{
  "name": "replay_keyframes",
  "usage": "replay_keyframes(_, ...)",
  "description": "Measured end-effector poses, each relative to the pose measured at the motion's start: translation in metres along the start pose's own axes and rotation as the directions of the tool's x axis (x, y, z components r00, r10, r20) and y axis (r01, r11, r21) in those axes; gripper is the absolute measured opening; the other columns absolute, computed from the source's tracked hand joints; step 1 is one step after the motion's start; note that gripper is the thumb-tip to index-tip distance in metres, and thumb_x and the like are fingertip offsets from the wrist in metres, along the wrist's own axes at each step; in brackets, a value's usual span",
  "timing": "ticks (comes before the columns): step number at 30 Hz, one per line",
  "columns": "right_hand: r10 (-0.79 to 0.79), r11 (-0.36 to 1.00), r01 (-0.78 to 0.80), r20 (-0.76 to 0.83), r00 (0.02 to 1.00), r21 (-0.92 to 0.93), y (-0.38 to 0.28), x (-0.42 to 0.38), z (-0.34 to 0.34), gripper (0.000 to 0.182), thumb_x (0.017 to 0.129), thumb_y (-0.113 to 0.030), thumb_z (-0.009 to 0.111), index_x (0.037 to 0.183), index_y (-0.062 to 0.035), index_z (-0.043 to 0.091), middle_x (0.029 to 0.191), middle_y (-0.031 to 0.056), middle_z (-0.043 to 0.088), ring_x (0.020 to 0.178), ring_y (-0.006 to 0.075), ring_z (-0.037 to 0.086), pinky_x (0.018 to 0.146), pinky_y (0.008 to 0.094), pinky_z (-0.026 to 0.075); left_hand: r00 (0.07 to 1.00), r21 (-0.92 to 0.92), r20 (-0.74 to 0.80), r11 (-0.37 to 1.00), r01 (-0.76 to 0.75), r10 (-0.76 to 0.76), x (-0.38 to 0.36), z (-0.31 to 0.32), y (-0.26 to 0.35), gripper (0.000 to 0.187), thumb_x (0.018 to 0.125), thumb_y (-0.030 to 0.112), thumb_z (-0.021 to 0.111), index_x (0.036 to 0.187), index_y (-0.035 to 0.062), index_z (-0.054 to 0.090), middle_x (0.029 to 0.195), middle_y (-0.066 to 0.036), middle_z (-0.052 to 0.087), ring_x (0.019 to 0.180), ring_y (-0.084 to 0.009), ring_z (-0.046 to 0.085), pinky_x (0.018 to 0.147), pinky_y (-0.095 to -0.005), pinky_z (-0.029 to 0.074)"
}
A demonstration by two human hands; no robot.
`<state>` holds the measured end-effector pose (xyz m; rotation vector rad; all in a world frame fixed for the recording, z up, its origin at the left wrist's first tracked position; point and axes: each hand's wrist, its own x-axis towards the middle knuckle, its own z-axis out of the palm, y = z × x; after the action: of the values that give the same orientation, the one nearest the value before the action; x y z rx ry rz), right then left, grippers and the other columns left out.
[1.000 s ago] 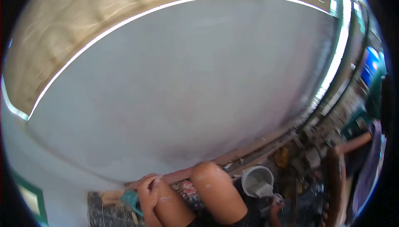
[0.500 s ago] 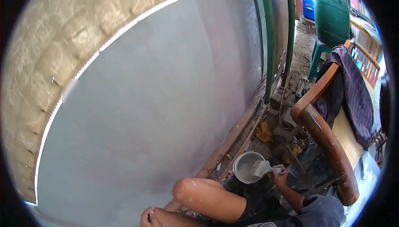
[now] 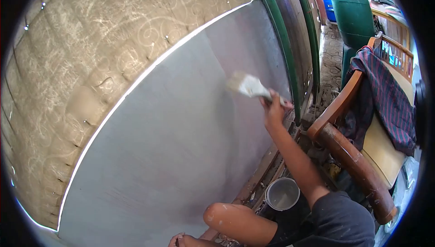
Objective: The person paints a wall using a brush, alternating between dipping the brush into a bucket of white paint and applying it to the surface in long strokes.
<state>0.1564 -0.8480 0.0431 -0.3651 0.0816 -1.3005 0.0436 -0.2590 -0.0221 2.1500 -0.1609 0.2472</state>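
My right hand (image 3: 275,109) is closed round the handle of a wide paintbrush (image 3: 252,86). Its pale bristles point up and left, close to the grey-painted panel (image 3: 172,124), and their tip is blurred. Pinkish areas show on the panel's right part, beside the brush. Below my forearm, a white bucket (image 3: 268,197) with pale grey liquid stands on the ground. At the bottom edge my left hand (image 3: 177,239) lies by my lower leg, partly cut off by the frame, and how its fingers are set cannot be made out. My bent knee (image 3: 217,213) has pale specks on it.
Patterned tan sheeting (image 3: 136,34) hangs above the panel. Green posts (image 3: 281,38) stand at its right end. A wooden chair (image 3: 362,170) with a striped cloth (image 3: 385,97) over it is close on my right. Behind it is a green barrel (image 3: 350,14).
My right hand has lifted the paintbrush out of the bucket, up and left to the panel. The view has shifted too, showing more of the tan sheeting.
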Motion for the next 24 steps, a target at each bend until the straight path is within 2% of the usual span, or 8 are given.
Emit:
replay_keyframes(1, 0.027, 0.996, -0.020, -0.088, 0.996, 0.086, -0.003, 0.011, 0.040, 0.015, 0.091, -0.015, 0.057, 0.097, -0.0014, 0.054, 0.103, 0.0104, 0.056, 0.083, 0.0200, 0.061, 0.070, 0.0339, 0.059, 1.000, 0.019, -0.013, 1.000, -0.020, 0.020, -0.002, 0.002, 0.005, 0.028, 0.091, 0.021, 0.054, 0.096, -0.0036, 0.065, 0.092, -0.014, 0.067, 0.085, -0.0245, 0.059, 0.080, -0.0365, 0.047)
replay_keyframes(3, 0.018, 0.973, -0.001, -0.071, 0.997, 0.232, -0.004, 0.039, 0.094, 0.017, 0.087, -0.013, 0.059, 0.095, 0.0001, 0.051, 0.099, 0.0112, 0.057, 0.079, 0.0211, 0.062, 0.067, 0.0336, 0.059, 0.999, 0.043, -0.024, 0.998, -0.042, 0.043, -0.003, -0.002, 0.009, 0.028, 0.090, 0.021, 0.053, 0.096, -0.0034, 0.065, 0.092, -0.014, 0.067, 0.084, -0.0246, 0.059, 0.079, -0.0366, 0.047)
replay_keyframes(5, 0.030, 0.965, -0.025, -0.013, 0.999, 0.260, -0.004, 0.070, 0.127, 0.019, 0.084, -0.011, 0.059, 0.094, 0.0023, 0.051, 0.092, 0.0122, 0.058, 0.071, 0.0215, 0.063, 0.062, 0.0302, 0.058, 0.999, 0.029, -0.014, 0.998, -0.052, 0.052, -0.004, -0.004, 0.003, 0.028, 0.090, 0.020, 0.052, 0.096, -0.0032, 0.066, 0.092, -0.014, 0.067, 0.084, -0.0248, 0.058, 0.078, -0.0368, 0.047)
replay_keyframes(8, -0.017, 0.963, 0.019, -0.012, 1.000, 0.268, -0.013, 0.088, 0.167, 0.019, 0.082, -0.009, 0.059, 0.093, 0.0040, 0.050, 0.086, 0.0133, 0.059, 0.061, 0.0216, 0.062, 0.057, 0.0264, 0.057, 0.999, 0.013, -0.029, 1.000, 0.018, -0.017, -0.002, -0.007, -0.013, 0.027, 0.090, 0.020, 0.052, 0.095, -0.0034, 0.066, 0.090, -0.014, 0.067, 0.083, -0.0251, 0.058, 0.078, -0.0367, 0.047)
replay_keyframes(9, -0.037, 0.958, 0.041, -0.021, 0.999, 0.284, -0.011, 0.092, 0.173, 0.019, 0.083, -0.009, 0.059, 0.094, 0.0050, 0.050, 0.085, 0.0143, 0.059, 0.057, 0.0214, 0.062, 0.053, 0.0245, 0.056, 0.999, -0.032, -0.026, 0.999, 0.038, -0.039, -0.004, -0.009, -0.009, 0.028, 0.091, 0.020, 0.052, 0.095, -0.0037, 0.065, 0.090, -0.014, 0.067, 0.082, -0.0252, 0.057, 0.078, -0.0366, 0.047)
replay_keyframes(12, -0.069, 0.985, 0.065, 0.018, 0.997, 0.160, -0.006, 0.097, 0.171, 0.020, 0.083, -0.007, 0.060, 0.094, 0.0053, 0.050, 0.086, 0.0143, 0.060, 0.058, 0.0214, 0.063, 0.054, 0.0251, 0.057, 0.999, -0.041, -0.038, 0.999, 0.013, -0.014, -0.006, -0.015, -0.016, 0.028, 0.092, 0.020, 0.052, 0.094, -0.0041, 0.065, 0.089, -0.014, 0.067, 0.081, -0.0245, 0.057, 0.077, -0.0367, 0.047)
replay_keyframes(17, -0.059, 0.989, 0.069, -0.080, 0.995, 0.127, 0.017, 0.091, 0.138, 0.021, 0.083, -0.007, 0.060, 0.096, 0.0043, 0.048, 0.086, 0.0142, 0.059, 0.060, 0.0212, 0.063, 0.054, 0.0256, 0.058, 0.999, -0.037, -0.045, 0.999, 0.010, -0.012, -0.007, -0.017, 0.003, 0.026, 0.091, 0.018, 0.052, 0.093, -0.0042, 0.065, 0.087, -0.014, 0.067, 0.080, -0.0241, 0.058, 0.076, -0.0361, 0.047)
replay_keyframes(24, -0.062, 0.955, 0.058, 0.007, 0.998, 0.292, 0.011, 0.110, 0.162, 0.025, 0.083, -0.006, 0.062, 0.098, 0.0022, 0.044, 0.097, 0.0156, 0.056, 0.078, 0.0249, 0.064, 0.062, 0.0308, 0.061, 0.999, -0.084, -0.021, 0.996, 0.035, -0.037, -0.011, -0.016, 0.029, 0.025, 0.091, 0.017, 0.052, 0.093, -0.0036, 0.065, 0.087, -0.013, 0.067, 0.081, -0.0235, 0.058, 0.076, -0.0357, 0.047)
